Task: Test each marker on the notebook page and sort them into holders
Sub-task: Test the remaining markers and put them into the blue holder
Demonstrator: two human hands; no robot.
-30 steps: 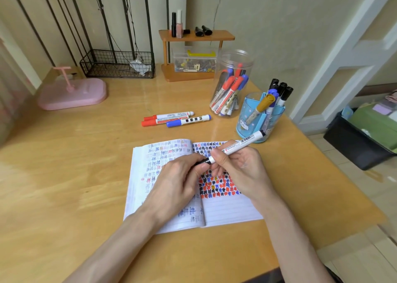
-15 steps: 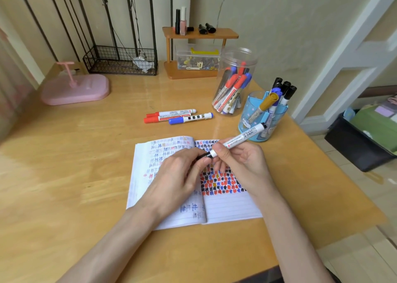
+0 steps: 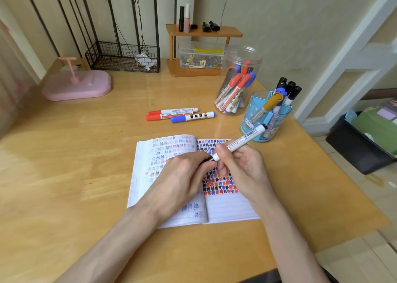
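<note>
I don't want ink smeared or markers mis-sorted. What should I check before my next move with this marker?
1. Grip: right hand holds the marker barrel: ok.
2. Cap on or off: left hand covers the dark end: cannot tell.
3. Notebook open, blank lines free: ok.
4. Blue holder and clear jar upright: ok.
5. All sorted: three loose markers lie on the table: not ok.

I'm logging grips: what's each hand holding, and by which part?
Both hold one marker: right hand round the barrel near the tip, left hand pinching its black tip end.
</note>
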